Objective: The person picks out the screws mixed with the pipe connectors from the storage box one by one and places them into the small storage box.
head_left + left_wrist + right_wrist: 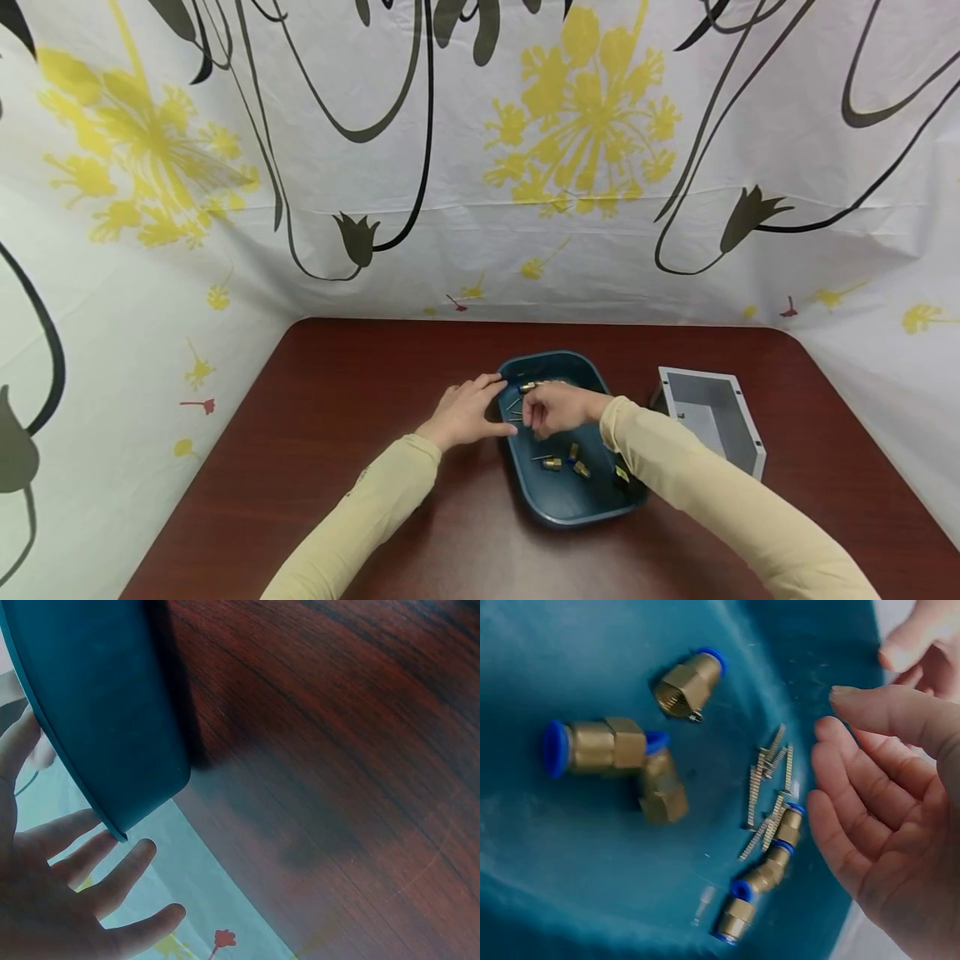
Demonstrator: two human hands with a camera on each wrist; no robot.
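My left hand (468, 412) rests at the left rim of the teal tray (555, 504), fingers spread and straight; the left wrist view shows its fingertips (139, 855) around the tray's edge. Inside the tray hovers my right hand (558, 408). From the right wrist, its fingers are loosely bent, with nothing visible between thumb and fingertips. Beside them lie several thin screws (754, 799) and a row of brass push-in fittings with blue rings (761, 876). More brass fittings (592, 746) are spread across the tray floor, blurred in that view.
A grey open-topped box (701, 377) stands to the tray's right, partly behind my right forearm. A small dark item with a yellow label (622, 475) lies at the tray's right side. Beneath everything is a dark red wooden table (375, 358), bordered by a patterned cloth (465, 167).
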